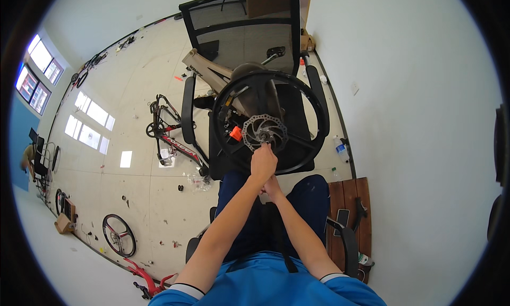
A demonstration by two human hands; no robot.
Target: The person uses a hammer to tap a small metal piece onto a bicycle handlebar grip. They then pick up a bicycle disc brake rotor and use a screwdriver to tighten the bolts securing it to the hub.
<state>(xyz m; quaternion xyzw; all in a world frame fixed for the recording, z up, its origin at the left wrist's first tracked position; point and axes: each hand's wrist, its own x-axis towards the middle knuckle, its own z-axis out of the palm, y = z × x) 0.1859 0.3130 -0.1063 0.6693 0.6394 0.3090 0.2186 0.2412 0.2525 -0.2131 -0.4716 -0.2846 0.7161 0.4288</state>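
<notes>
A black spoked bicycle wheel (320,107) lies on the seat of a black office chair in front of me. A silver brake disc (249,130) sits around its hub. My left hand (264,164) reaches to the centre, its fingers pinched at the end of the wheel axle (264,138). Just below it, my right hand (272,187) is closed near my left wrist. The left forearm partly covers its fingers, so what it holds is hidden. A beige bicycle frame (213,79) rests on the chair behind the wheel. An orange piece (236,133) shows beside the disc.
The chair's mesh backrest (244,32) rises behind the wheel. A black and red bicycle frame (178,145) and another wheel (119,235) lie on the floor at left. At right, a wooden board (350,192) carries a phone (341,221); a bottle (341,148) stands by the wall.
</notes>
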